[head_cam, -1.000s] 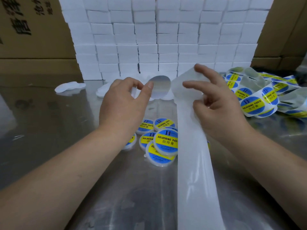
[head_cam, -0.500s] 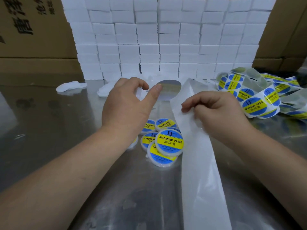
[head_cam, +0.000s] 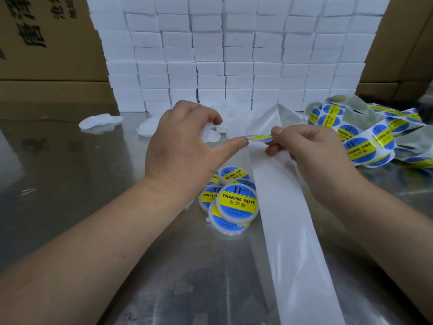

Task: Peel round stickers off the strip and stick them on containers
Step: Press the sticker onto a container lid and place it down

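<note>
A round blue and yellow sticker (head_cam: 257,137) lies nearly edge-on between my two hands. My left hand (head_cam: 185,146) curls its fingers round a white round container (head_cam: 209,133), and its thumb tip touches the sticker's left edge. Pinching the sticker's right edge is my right hand (head_cam: 311,151), which also holds the empty white backing strip (head_cam: 288,207). That strip runs down to the bottom of the view. The rest of the sticker strip (head_cam: 360,148) lies heaped at the right.
Several labelled soldering paste containers (head_cam: 236,202) are piled under my hands on the metal table (head_cam: 70,184). Plain white round containers (head_cam: 100,121) lie farther back. A wall of stacked white boxes (head_cam: 234,55) stands behind, with cardboard cartons (head_cam: 46,43) around it.
The sticker has turned from showing its pale back to lying flat and edge-on. My right hand now pinches its right edge. My left hand has dropped a little.
</note>
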The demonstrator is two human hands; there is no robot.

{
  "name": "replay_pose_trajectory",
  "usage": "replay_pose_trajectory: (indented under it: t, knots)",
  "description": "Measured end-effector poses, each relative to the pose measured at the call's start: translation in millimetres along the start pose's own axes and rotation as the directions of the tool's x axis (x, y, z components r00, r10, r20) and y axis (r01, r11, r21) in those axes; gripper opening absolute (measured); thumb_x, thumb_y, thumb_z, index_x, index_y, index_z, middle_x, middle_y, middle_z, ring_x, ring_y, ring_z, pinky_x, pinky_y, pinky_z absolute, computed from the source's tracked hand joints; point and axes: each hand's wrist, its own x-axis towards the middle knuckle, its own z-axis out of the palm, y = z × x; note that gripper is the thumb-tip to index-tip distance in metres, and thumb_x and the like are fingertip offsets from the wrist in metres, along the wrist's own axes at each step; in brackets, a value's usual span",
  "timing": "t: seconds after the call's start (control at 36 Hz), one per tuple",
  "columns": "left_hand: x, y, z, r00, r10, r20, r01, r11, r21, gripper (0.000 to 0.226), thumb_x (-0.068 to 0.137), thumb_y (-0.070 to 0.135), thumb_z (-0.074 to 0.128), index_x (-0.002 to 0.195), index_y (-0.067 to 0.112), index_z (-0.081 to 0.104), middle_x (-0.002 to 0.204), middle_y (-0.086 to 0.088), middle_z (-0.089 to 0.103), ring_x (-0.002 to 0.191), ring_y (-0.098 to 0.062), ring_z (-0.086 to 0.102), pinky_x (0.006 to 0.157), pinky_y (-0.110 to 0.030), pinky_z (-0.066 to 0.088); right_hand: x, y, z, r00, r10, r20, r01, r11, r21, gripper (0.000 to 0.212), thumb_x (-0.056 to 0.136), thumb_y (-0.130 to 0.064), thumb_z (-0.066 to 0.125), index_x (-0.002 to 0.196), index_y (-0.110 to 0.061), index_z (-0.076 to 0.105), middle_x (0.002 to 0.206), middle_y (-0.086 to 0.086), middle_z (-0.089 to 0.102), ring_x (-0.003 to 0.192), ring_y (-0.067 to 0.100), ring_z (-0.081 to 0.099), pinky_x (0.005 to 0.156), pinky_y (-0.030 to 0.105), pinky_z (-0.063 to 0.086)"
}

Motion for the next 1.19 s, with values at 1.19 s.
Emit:
replay_pose_trajectory:
  t: [1.19]
  knots:
    - [12,-8,13,0.727,-0.492,0.479,0.645,0.248,-0.723,0.023,0.095,0.008,0.044,0.092,0.026,0.058,0.111,-0.006,0.061,0.081,-0.018,0.067,0.060,-0.030,0.057,-6,-1,6,0.969,0.002,0.248,-0.041,0.988,0.151,0.022,0.082,0.000,0.060,0.066,-0.015,0.065,0.053,-0.008,0.061,0.058,0.007,0.053,0.057,0.012,0.044]
